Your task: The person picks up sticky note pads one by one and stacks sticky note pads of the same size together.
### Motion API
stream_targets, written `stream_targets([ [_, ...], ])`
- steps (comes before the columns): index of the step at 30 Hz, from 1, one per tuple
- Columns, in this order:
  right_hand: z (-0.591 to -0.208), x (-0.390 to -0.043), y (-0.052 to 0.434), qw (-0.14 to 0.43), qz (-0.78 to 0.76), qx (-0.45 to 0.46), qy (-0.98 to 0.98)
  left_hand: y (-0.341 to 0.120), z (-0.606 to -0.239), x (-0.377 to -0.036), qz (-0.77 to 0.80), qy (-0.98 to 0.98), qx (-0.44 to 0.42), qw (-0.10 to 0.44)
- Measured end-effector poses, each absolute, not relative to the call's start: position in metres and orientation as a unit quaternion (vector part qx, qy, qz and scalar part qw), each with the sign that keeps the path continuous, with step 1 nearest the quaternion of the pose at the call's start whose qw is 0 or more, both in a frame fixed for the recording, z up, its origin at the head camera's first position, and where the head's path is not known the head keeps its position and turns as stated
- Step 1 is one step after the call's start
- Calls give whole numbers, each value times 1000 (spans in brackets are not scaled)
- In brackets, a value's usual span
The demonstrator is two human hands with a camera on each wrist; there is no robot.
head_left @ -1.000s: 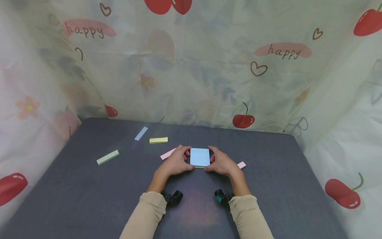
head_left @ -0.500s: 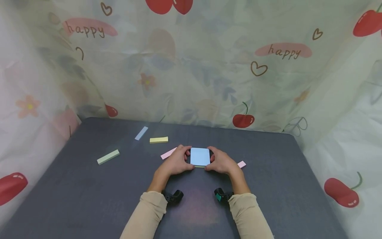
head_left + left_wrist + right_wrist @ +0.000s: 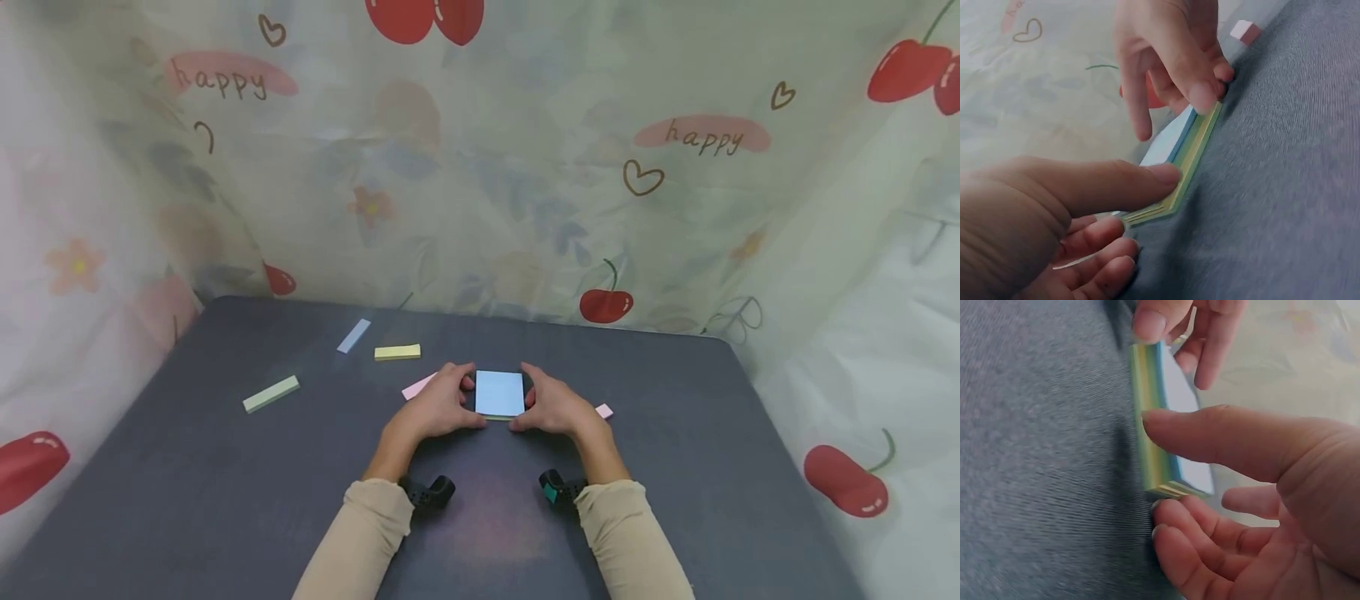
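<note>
A square stack of sticky notes (image 3: 500,393), pale blue on top with green and yellow layers below, lies on the dark grey table (image 3: 225,500). My left hand (image 3: 468,400) holds its left side and my right hand (image 3: 528,404) holds its right side. In the left wrist view my left thumb (image 3: 1147,178) presses the near edge of the stack (image 3: 1188,156), and the right hand (image 3: 1172,56) grips the far corner. The right wrist view shows the stack's layered edge (image 3: 1150,425) with my right thumb (image 3: 1210,434) lying against it and fingers curled beside the corner.
Loose sticky-note strips lie around: a green one (image 3: 271,393) at left, a yellow one (image 3: 397,352), a blue one (image 3: 353,335) near the back, a pink one (image 3: 417,386) by the left hand, a small pink one (image 3: 603,410) at right. Cherry-print curtains (image 3: 480,167) wall three sides.
Both hands stay on the stack, and the fingers have shifted slightly along its edges. The stack has hardly moved.
</note>
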State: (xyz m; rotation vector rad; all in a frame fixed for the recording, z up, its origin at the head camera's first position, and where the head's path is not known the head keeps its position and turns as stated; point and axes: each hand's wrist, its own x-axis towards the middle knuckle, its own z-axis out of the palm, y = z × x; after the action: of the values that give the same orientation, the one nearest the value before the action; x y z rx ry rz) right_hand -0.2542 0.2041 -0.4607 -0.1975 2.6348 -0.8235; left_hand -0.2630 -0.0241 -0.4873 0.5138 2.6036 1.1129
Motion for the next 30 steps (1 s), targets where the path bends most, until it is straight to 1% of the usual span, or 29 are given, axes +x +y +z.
stream_targets([
  [3, -453, -253, 202, 175, -288, -81, 938, -33, -481, -262, 389, 900, 164, 113],
  [6, -444, -253, 199, 161, -288, -99, 939, -45, -476, -261, 391, 905, 145, 84],
  [14, -431, -267, 183, 142, -271, -186, 934, -78, -471, -255, 385, 918, 96, 11],
  [17, -428, -273, 174, 135, -262, -213, 932, -88, -473, -253, 382, 921, 78, -8],
  [24, -428, -288, 145, 131, -251, -253, 925, -107, -476, -251, 372, 927, 43, -28],
  [30, -436, -298, 121, 138, -232, -267, 925, -118, -485, -251, 364, 930, 47, -35],
])
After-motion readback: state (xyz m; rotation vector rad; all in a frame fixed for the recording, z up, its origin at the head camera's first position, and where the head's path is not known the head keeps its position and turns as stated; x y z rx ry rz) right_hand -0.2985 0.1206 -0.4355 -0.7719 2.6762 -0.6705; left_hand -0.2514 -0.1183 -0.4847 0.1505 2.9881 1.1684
